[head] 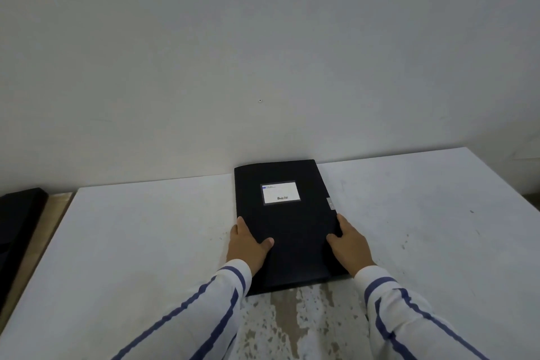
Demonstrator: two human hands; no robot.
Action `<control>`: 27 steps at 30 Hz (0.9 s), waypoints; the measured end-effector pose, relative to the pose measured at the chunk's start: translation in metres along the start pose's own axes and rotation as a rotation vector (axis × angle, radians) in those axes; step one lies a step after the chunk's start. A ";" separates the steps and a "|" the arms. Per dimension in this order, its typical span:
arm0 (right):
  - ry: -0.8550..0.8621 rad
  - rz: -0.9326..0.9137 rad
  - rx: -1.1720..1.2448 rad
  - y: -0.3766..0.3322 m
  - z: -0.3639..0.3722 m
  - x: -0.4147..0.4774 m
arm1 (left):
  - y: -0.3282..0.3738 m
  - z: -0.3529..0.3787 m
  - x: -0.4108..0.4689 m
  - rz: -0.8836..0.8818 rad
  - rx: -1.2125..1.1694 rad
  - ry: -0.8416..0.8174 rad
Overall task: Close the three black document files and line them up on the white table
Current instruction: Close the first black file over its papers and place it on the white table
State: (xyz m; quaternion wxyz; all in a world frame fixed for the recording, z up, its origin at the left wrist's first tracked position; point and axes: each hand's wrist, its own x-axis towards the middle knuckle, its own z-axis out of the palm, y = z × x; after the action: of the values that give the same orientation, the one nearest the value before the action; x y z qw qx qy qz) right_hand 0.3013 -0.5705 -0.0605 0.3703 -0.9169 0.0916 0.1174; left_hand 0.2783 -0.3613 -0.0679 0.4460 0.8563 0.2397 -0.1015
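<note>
A closed black document file with a white label lies flat on the white table, its far edge against the wall. My left hand grips its left edge, thumb on the cover. My right hand grips the right edge just below a small grey clasp, thumb on the cover. Another black object, possibly a second file, lies at the far left beyond the table's edge on a wooden surface. A third file is not in view.
A plain white wall rises directly behind the table. The tabletop near me is scuffed, with worn paint patches. A wooden surface borders the table's left side. The table's right corner sits near the far right.
</note>
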 end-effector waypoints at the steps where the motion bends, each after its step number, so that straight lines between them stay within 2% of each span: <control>1: -0.002 -0.010 -0.002 0.000 0.001 0.002 | 0.000 0.001 0.001 -0.003 0.006 0.006; 8: 0.017 -0.045 -0.038 0.002 0.008 0.009 | 0.002 0.000 0.003 -0.008 0.011 0.010; 13: 0.145 -0.181 -0.300 -0.015 0.023 -0.002 | -0.001 -0.009 -0.007 0.038 0.024 0.013; 19: -0.062 -0.345 -0.354 -0.050 0.055 -0.030 | -0.019 -0.031 -0.025 0.028 0.073 0.049; 27: -0.201 -0.486 -0.344 -0.098 0.104 -0.073 | -0.062 -0.080 -0.051 0.006 0.157 0.110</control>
State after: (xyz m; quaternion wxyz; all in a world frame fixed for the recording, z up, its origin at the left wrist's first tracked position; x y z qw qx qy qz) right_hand 0.2406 -0.4220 -0.0483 0.2343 -0.9449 -0.1884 0.1292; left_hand 0.2000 -0.2824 -0.0456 0.3640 0.8936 0.2527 -0.0714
